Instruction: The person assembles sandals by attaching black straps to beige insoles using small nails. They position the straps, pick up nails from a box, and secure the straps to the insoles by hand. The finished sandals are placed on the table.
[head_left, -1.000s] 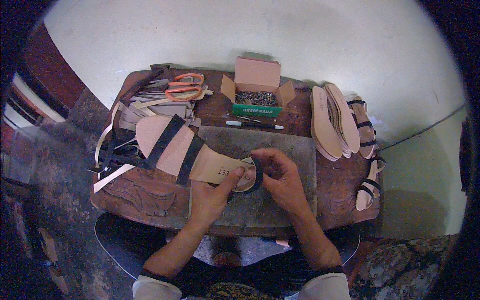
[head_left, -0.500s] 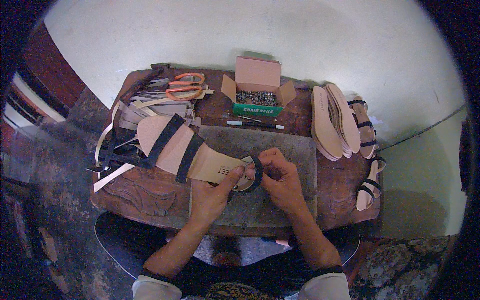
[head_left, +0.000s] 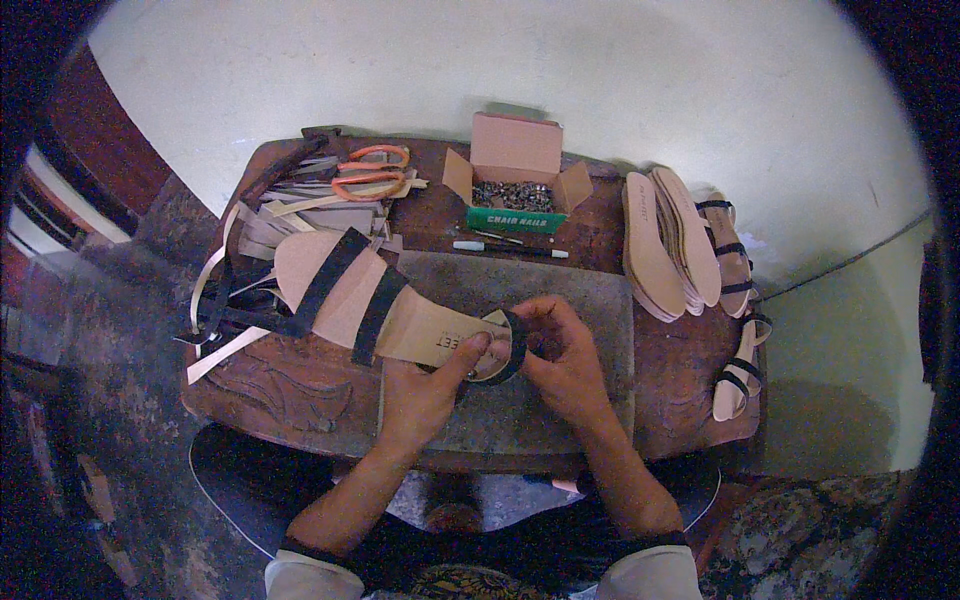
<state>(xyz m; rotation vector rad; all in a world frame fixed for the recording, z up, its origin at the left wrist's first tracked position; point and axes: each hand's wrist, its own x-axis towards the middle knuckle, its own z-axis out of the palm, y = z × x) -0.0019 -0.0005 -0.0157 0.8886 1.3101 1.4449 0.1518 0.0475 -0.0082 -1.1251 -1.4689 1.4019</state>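
Observation:
A tan sandal (head_left: 405,325) with black straps lies slantwise over the table, its toe end toward the far left. My left hand (head_left: 428,393) grips it near the heel, thumb on top of the insole and fingers beneath. At the heel, a black ankle strap (head_left: 517,348) loops up from the sole. My right hand (head_left: 560,350) is closed at the outer side of this strap, fingertips pinched against it. What lies between those fingertips is partly hidden.
An open box of nails (head_left: 515,205) stands at the back, a marker (head_left: 510,249) before it. Orange-handled scissors (head_left: 370,175) lie on cut strips (head_left: 320,215) at far left. Stacked insoles (head_left: 655,245) and finished sandals (head_left: 738,375) sit at right. A grey mat (head_left: 590,290) covers the table's middle.
Little differs: the fingers of my right hand have shifted slightly at the heel strap. My left hand and the sandal stay in place.

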